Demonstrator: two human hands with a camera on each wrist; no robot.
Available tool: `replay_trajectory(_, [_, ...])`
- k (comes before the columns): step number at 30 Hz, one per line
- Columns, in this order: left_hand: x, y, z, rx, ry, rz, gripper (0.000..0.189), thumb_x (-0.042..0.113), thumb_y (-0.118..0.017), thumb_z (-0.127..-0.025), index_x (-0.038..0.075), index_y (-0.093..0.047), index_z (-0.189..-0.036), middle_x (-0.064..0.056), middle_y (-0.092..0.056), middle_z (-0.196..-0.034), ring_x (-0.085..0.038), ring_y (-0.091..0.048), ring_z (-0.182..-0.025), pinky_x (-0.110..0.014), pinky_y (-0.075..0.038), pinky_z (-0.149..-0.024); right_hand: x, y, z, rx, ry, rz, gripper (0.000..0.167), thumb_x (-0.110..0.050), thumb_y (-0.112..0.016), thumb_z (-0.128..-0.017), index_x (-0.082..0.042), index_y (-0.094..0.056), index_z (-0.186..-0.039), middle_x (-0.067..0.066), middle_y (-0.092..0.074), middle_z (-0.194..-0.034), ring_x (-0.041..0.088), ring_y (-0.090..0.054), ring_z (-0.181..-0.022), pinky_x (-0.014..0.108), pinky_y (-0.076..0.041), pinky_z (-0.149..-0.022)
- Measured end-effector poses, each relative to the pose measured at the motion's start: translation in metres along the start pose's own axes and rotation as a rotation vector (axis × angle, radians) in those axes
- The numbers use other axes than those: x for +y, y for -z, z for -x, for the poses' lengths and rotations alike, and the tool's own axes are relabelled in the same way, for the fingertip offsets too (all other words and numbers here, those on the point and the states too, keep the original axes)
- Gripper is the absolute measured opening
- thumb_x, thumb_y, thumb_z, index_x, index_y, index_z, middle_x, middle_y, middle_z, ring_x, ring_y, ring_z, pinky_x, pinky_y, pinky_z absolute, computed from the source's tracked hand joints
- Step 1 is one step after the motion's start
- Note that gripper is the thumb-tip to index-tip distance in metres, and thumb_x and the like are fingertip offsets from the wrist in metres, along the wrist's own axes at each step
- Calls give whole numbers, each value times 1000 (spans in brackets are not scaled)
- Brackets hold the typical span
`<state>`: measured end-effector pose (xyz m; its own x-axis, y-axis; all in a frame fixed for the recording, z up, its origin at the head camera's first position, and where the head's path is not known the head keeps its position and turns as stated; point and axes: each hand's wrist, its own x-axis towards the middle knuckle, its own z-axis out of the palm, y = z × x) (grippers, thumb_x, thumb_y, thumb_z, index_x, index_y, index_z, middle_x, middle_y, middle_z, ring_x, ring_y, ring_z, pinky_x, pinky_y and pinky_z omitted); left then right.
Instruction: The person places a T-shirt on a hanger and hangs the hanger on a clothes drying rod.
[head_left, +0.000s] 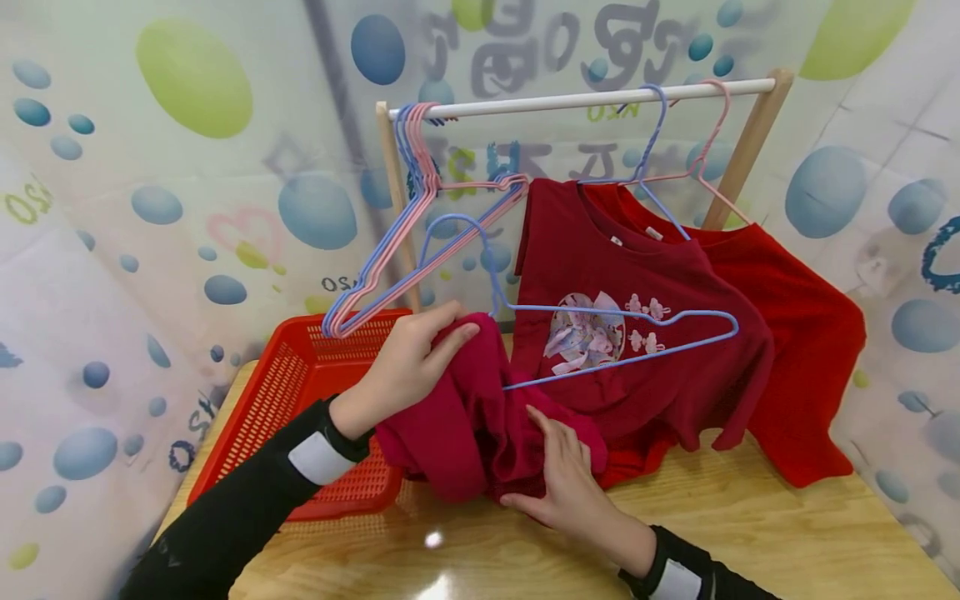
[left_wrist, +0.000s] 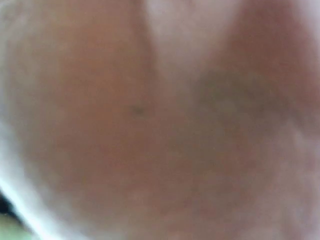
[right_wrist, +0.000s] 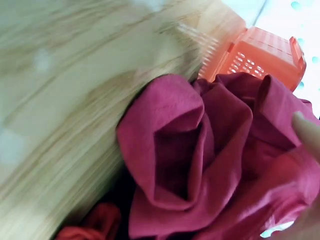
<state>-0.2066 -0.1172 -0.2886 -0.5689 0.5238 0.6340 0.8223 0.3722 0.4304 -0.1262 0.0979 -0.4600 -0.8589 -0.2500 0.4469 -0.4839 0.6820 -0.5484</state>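
In the head view a crimson garment [head_left: 450, 417] hangs bunched over the near end of a blue hanger [head_left: 622, 310], whose other arm sticks out bare to the right. My left hand [head_left: 401, 362] pinches the cloth at its top, beside the base of the hanger's hook. Lower down, my right hand [head_left: 566, 475] touches the garment's right side, thumb and fingers spread apart. Folds of the same garment [right_wrist: 225, 135] fill the right wrist view, forming an open loop of cloth. Blurred skin covers the left wrist view.
A red plastic basket [head_left: 247, 417] stands left on the wooden table [head_left: 465, 550]. Behind, a rack's white rail [head_left: 577, 102] carries several blue and pink hangers [head_left: 420, 217] at left. Further right hang a dark red printed shirt [head_left: 637, 275] and a bright red top [head_left: 810, 333].
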Motion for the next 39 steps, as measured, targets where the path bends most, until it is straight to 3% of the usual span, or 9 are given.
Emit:
replay_trajectory(6, [3, 4, 1, 33, 19, 35, 9, 17, -57, -95, 10, -57, -89, 3, -37, -61, -7, -29, -50, -24, -29, -52, 5, -3, -10, 63, 18, 48, 87, -10, -81, -65, -15, -38, -140, 1, -59, -120, 20, -51, -107, 45, -22, -87])
replay_trajectory(9, [0, 7, 3, 72, 27, 31, 8, 15, -57, -94, 8, -60, -92, 3, -40, -60, -7, -30, -50, -24, -30, -52, 12, 4, -14, 126, 51, -1, 75, 5, -71, -64, -17, -49, -133, 1, -65, -114, 19, -57, -105, 45, -23, -91])
replay_trajectory(12, [-4, 13, 5, 130, 44, 26, 7, 12, -58, -94, 6, -62, -95, 2, -44, -63, -8, -36, -54, -24, -33, -55, 21, 16, -17, 219, 107, -93, 63, 12, -63, -68, -15, -57, -125, 3, -67, -111, 13, -60, -103, 31, -30, -96])
replay_trajectory(15, [-10, 18, 7, 169, 65, 33, 7, 10, -58, -94, 5, -62, -96, 1, -47, -67, -10, -39, -58, -25, -35, -57, 28, 30, -20, 339, 190, -186, 38, 9, -64, -79, -7, -63, -115, 7, -69, -104, 5, -61, -101, 15, -40, -90])
replay_trajectory(18, [-15, 22, 9, 179, 82, 43, 7, 10, -57, -94, 6, -62, -97, 2, -45, -66, -10, -37, -56, -25, -33, -55, 33, 44, -24, 438, 219, -244, 18, 1, -63, -86, 0, -66, -104, 4, -70, -97, -3, -61, -98, 11, -44, -84])
replay_trajectory(25, [-20, 24, 10, 219, 77, 62, 7, 7, -56, -94, 5, -62, -97, 2, -44, -65, -9, -34, -54, -24, -31, -54, 32, 92, -49, 588, 274, -188, 11, -2, -60, -90, 5, -68, -90, 13, -68, -80, -10, -58, -86, 9, -43, -75])
replay_trajectory(30, [-20, 27, 9, 246, 60, 64, 6, 7, -58, -93, 4, -61, -95, 0, -48, -68, -10, -39, -58, -24, -33, -56, 19, 138, -75, 590, 327, -95, 32, -27, -62, -92, 5, -69, -89, 19, -69, -81, -13, -57, -87, 7, -42, -78])
replay_trajectory(34, [-22, 29, 11, 254, 56, -4, 6, 8, -59, -92, 5, -62, -97, -2, -53, -69, -10, -41, -59, -23, -33, -56, 11, 162, -87, 520, 240, -76, 16, -14, -63, -90, 1, -70, -90, -1, -68, -74, -13, -52, -69, 6, -38, -63])
replay_trajectory(39, [-25, 27, 19, 246, 8, -135, 9, 7, -63, -89, 4, -63, -97, -2, -57, -70, -8, -38, -56, -22, -30, -54, 8, 172, -86, 483, 98, -170, 12, 1, -55, -92, 5, -64, -85, -15, -41, -55, -3, -33, -52, 18, -25, -48])
